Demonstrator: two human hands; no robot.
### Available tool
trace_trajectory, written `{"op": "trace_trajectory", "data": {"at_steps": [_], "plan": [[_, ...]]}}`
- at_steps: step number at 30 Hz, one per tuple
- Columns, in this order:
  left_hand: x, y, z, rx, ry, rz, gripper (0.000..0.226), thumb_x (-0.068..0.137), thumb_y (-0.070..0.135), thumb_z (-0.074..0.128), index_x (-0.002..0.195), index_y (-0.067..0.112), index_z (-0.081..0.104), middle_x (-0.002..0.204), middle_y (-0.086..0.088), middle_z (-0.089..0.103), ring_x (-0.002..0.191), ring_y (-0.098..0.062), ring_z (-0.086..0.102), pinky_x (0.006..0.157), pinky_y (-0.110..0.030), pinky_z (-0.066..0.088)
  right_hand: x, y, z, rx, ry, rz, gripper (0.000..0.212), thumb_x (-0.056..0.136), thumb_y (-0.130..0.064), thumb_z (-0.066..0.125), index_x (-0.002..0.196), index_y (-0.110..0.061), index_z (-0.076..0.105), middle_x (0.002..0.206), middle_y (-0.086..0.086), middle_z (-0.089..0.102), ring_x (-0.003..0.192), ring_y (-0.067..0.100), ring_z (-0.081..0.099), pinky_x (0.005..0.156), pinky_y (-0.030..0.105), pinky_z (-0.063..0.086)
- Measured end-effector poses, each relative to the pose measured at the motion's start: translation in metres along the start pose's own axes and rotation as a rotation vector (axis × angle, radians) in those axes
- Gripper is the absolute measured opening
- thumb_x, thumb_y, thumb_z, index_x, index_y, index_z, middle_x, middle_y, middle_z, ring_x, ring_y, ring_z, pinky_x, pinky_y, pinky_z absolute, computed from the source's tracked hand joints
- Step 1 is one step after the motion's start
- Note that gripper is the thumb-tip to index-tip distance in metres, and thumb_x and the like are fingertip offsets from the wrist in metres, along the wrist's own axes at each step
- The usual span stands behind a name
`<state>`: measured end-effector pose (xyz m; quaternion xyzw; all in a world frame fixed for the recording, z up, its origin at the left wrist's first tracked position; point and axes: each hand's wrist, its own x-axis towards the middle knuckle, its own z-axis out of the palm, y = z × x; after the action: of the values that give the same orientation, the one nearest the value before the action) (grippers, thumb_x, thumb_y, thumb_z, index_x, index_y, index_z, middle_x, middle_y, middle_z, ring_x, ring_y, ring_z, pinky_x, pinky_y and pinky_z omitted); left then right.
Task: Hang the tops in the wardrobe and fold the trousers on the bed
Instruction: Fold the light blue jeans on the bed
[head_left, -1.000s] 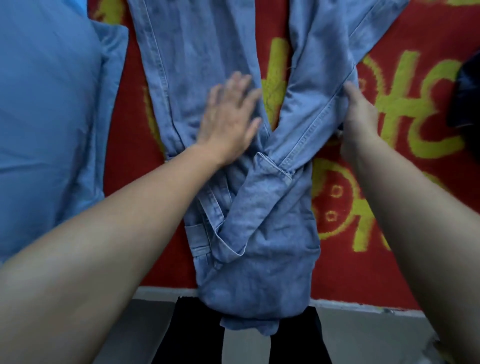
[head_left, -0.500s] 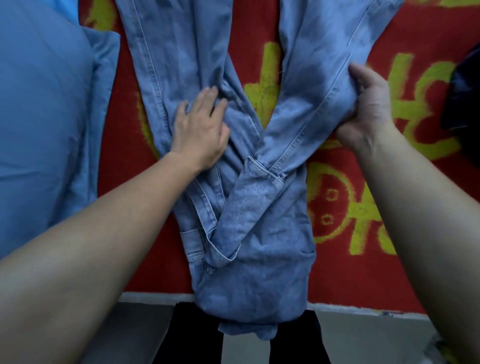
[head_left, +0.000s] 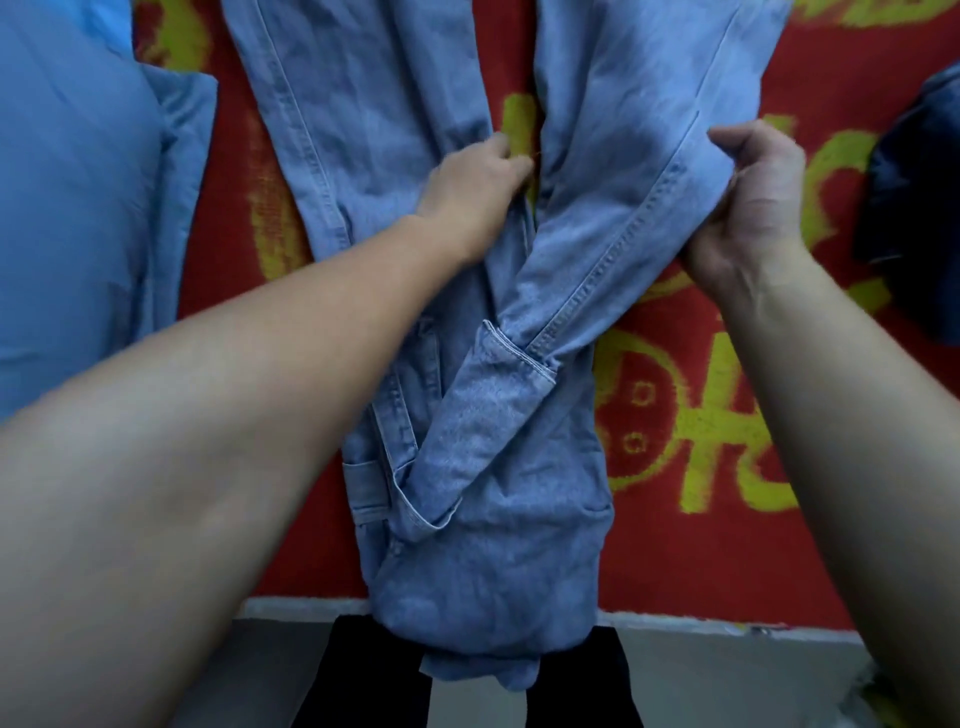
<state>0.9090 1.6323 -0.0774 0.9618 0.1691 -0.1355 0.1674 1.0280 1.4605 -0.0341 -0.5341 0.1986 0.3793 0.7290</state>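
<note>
Nearest, the waist of the pale denim trousers (head_left: 493, 493) overhangs the edge of the bed (head_left: 701, 561), bunched and twisted. Beyond it, the left hand (head_left: 478, 182) curls around denim where the legs part, and the right hand (head_left: 748, 208) pinches one leg's outer seam. The legs splay away. No fold shows yet; straightening likely comes first. A blue pillow (head_left: 78, 208) and a dark garment (head_left: 914, 208) flank them.

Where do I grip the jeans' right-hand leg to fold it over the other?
Take the light blue denim jeans by the right-hand leg's stitched outer seam, coming from the right, where the right hand pinches it. That edge lies free over the red and yellow blanket, and the legs splay in a V, so it can swing toward the left hand.
</note>
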Motion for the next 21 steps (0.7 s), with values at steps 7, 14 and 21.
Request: {"op": "trace_trajectory", "data": {"at_steps": [7,14,21], "plan": [[-0.024,-0.032,-0.014,-0.642,0.218,-0.285,0.043,0.078,0.016,0.049,0.118,0.008,0.063,0.111,-0.014,0.067,0.106,-0.029,0.063,0.097,-0.036,0.048,0.0,-0.012,0.025,-0.085,0.071,-0.044,0.04,0.069,-0.016,0.064,0.108,-0.005,0.061,0.094,0.013,0.061,0.089,0.032,0.06,0.099,0.042,0.05],[-0.106,-0.139,0.017,0.123,-0.102,-0.394,0.075,0.094,0.07,0.015,0.157,0.031,0.003,0.165,-0.006,-0.008,0.152,-0.024,-0.006,0.119,-0.056,0.004,0.002,-0.01,0.1,-0.313,-0.022,-0.092,0.027,0.092,-0.017,0.052,0.066,-0.017,0.043,0.047,-0.002,0.04,0.037,0.011,0.04,0.039,0.02,0.032],[-0.099,-0.168,0.016,-0.046,-0.093,-0.32,0.07,0.096,0.062,0.036,0.156,0.035,0.012,0.166,-0.002,-0.001,0.152,-0.023,-0.001,0.119,-0.054,0.003,0.041,0.074,0.214,-0.791,-0.278,-0.234,0.027,0.089,-0.041,0.044,0.075,-0.019,0.038,0.065,-0.002,0.045,0.069,0.013,0.052,0.061,0.02,0.042]]}}
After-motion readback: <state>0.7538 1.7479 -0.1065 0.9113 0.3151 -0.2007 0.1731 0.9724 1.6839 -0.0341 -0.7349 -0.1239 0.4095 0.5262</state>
